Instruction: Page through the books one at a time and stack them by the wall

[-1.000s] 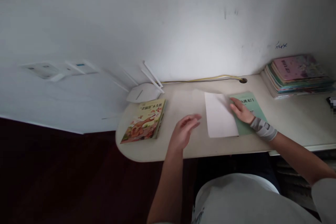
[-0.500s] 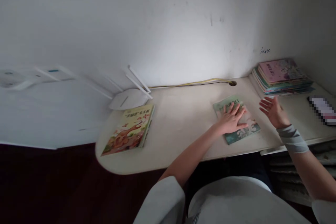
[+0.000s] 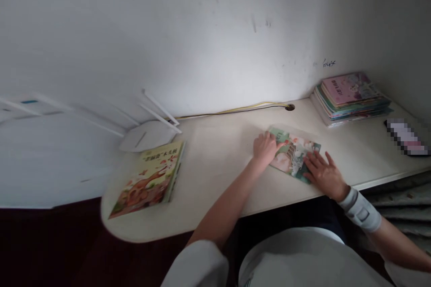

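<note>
The right hand [image 3: 325, 174] has come down onto the green picture book [image 3: 296, 154]; the left hand [image 3: 265, 148] curls on its left edge, right fingers flat. Book shut, not yet stacked.

2 loose books are seen on 1 desk [image 3: 215, 197]: 1 green picture book [image 3: 294, 154] near the right and 1 orange picture book [image 3: 148, 179] at the left. 1 stack of books [image 3: 350, 97] is seen at the far right. 1 white router [image 3: 146, 134] and 1 cable [image 3: 235, 109] are counted along the far edge.
</note>
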Available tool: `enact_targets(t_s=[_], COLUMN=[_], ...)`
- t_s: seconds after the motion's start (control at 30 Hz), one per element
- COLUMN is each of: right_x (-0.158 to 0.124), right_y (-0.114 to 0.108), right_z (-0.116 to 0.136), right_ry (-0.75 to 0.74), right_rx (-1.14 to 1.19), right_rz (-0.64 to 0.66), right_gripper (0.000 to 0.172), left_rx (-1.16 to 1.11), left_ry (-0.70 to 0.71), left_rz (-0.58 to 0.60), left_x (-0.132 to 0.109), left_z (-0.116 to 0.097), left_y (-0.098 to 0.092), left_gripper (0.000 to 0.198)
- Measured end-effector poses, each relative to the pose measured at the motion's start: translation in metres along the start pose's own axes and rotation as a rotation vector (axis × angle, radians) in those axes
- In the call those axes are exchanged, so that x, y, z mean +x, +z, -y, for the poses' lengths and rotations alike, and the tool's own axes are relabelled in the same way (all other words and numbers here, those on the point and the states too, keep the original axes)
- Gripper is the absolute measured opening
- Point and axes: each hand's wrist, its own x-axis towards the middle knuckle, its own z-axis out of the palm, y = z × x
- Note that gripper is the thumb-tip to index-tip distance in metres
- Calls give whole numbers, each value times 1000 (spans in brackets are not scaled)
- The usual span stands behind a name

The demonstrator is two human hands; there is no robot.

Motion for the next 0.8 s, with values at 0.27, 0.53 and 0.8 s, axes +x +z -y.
enact_targets(t_s=[0.27, 0.53, 0.8], right_x=[43, 57, 51], right_y=[-16, 8, 5], right_z=[-20, 14, -52], right_ry=[55, -218, 274], right_rx=[61, 203, 85], right_rz=[4, 96, 65], right_gripper=[51, 68, 53], left_rx=[-43, -128, -188], left_ry=[125, 374, -163], left_rz=[-36, 86, -15], left_x=[-58, -50, -46], left_z=[21, 8, 58], left_y=[-8, 27, 19], left_gripper=[49, 72, 52])
